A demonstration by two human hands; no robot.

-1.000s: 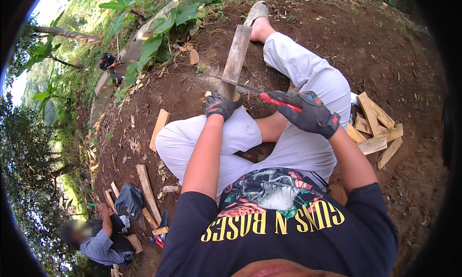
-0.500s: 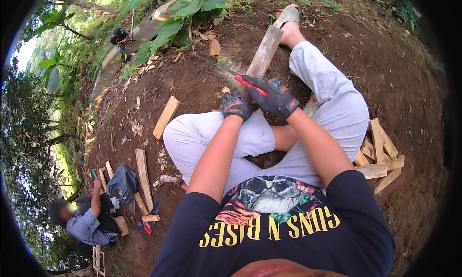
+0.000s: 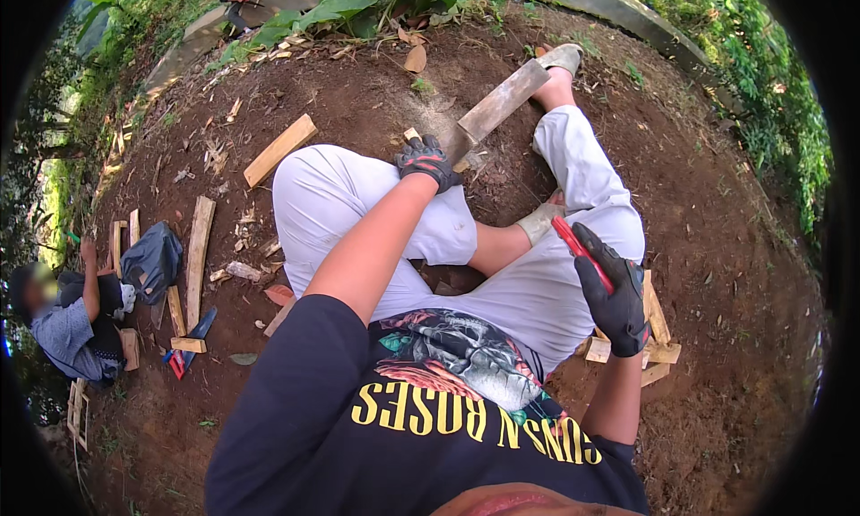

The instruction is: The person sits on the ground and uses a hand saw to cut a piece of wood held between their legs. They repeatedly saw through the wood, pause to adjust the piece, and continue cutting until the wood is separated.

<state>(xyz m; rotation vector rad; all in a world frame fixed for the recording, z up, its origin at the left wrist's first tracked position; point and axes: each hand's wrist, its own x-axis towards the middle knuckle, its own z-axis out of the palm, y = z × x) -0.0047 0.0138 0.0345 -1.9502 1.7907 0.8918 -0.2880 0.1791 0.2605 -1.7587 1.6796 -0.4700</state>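
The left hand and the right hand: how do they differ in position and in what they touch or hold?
The left hand is at the short brown wood section by the board's near end; the right hand holds a red handle, away from the wood.
The left hand is beyond the bent left leg, while the right hand is nearer the body, by the right leg.
Both are gloved in black with red details.

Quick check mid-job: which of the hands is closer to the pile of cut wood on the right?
Right. The right hand, holding the red saw handle, partly covers the pile in this view; the left hand is farther off, across the legs.
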